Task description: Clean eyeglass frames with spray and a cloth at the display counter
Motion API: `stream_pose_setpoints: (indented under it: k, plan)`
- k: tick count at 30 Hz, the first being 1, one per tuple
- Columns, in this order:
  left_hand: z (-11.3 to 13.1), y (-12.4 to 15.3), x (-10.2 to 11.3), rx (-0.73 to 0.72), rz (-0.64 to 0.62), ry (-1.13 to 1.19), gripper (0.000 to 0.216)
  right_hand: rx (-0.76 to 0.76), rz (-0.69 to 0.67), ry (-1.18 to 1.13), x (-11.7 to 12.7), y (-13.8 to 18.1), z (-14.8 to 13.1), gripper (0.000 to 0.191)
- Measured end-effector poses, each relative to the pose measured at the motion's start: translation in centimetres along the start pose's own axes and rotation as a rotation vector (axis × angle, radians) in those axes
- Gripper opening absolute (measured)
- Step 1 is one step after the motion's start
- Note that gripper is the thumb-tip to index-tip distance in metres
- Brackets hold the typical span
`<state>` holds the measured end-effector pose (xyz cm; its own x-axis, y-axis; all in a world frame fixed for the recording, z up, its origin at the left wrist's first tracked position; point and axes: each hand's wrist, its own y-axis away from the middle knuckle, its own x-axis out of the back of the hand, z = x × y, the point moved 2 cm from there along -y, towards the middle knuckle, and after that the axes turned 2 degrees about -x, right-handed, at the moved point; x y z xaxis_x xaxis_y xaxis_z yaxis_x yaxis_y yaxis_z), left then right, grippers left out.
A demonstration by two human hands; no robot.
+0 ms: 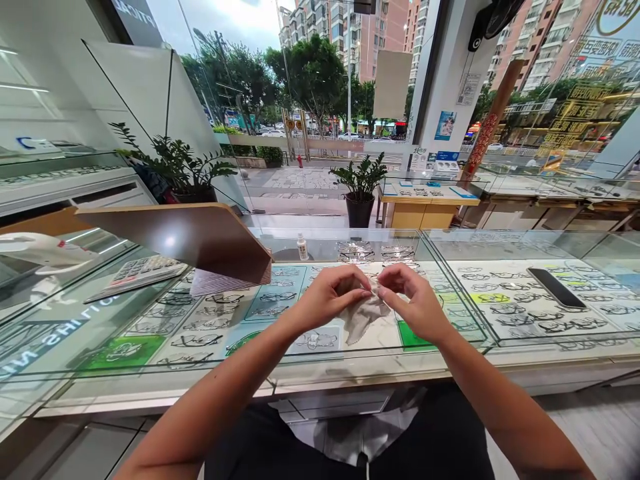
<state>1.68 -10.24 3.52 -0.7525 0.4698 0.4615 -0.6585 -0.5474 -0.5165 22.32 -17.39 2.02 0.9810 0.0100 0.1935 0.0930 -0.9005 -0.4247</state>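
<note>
My left hand [331, 293] and my right hand [410, 293] meet above a glass display counter [300, 360]. Both pinch a small grey cloth [364, 317], which hangs crumpled between them. Fingers of each hand are curled in on the cloth's upper edge. Whether anything is wrapped inside the cloth I cannot tell. Under the glass lie several rows of eyeglass frames [277, 297] on white, blue and green cards.
A small white bottle [303, 247] stands on the glass behind my hands. A calculator [143, 272] and a tilted brown mirror stand [195, 233] are at the left. A black phone [557, 287] lies on the right counter. Potted plants [360, 190] stand by the window.
</note>
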Motion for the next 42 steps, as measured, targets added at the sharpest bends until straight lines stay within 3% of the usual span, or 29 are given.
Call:
stream_pose_setpoints:
  k: [2, 9, 15, 21, 28, 34, 42]
  plan:
    - [-0.1, 0.1, 0.0, 0.025, 0.016, 0.008, 0.017, 0.049, -0.027, 0.054, 0.2, -0.1, -0.1, 0.004]
    - [-0.4, 0.8, 0.1, 0.152, 0.052, 0.064, 0.031, 0.078, -0.06, 0.19, 1.1, -0.2, -0.7, 0.012]
    - [0.1, 0.7, 0.2, 0.146, 0.097, 0.053, 0.031, 0.097, -0.089, 0.266, 1.3, 0.2, -1.4, 0.013]
    - [-0.4, 0.9, 0.3, 0.066, 0.111, 0.013, 0.025, -0.019, -0.125, 0.113, 1.1, 0.4, -1.1, 0.008]
    - [-0.6, 1.2, 0.2, -0.141, 0.082, -0.101, 0.014, -0.129, -0.18, -0.073, 1.0, 0.2, -0.8, 0.02]
    - [-0.1, 1.4, -0.1, -0.113, 0.096, -0.137, 0.017, -0.134, -0.168, -0.073, 0.9, 0.2, -1.3, 0.024]
    - [0.1, 1.6, -0.5, -0.156, 0.254, -0.148, 0.009, -0.141, -0.154, -0.097, 0.8, 0.5, -1.3, 0.026]
